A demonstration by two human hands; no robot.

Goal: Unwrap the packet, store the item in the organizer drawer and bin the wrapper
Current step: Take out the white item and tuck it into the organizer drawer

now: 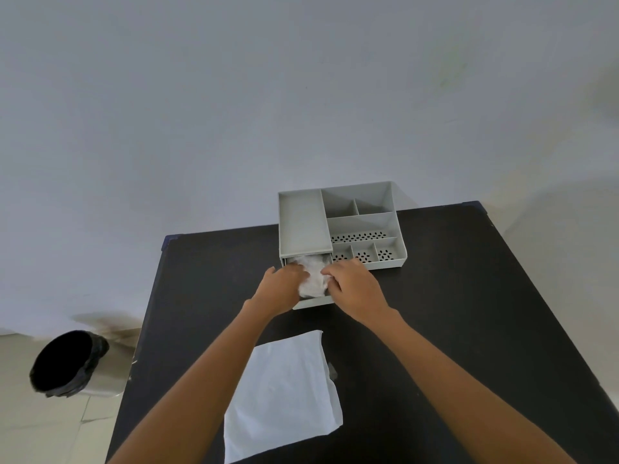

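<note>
Your 2 hands are both reaching forward over the black table (469, 313), meeting at the pulled-out drawer (313, 301) of the grey organizer (338, 226). Your left hand (279, 289) rests on the left side of a crumpled white item (313, 279) with its fingers curled over it, and your right hand (356, 289) presses against the item's right side, fingertips bent down onto it. Both hands are touching the item, holding it between them; whether either has a full grip on it you cannot tell from here, because the palms cover most of it.

The item sits inside the open drawer, directly between your 2 hands, and part of it reaches back under the flat lid-like top of the organizer just beyond your fingers. Only the front lip of the drawer shows, just below your wrists.

Beyond your right hand, the organizer's open compartments stand in rows, the nearest 3 small ones having perforated floors.

Between your forearms, closer to your body than the hands, a flat white wrapper (284, 396) lies spread on the table, untouched by either arm as far as can be seen.

Far off to the left of your left arm, down on the tiled floor beside the table, stands a bin (67, 363) lined with a black bag, its mouth open.
</note>
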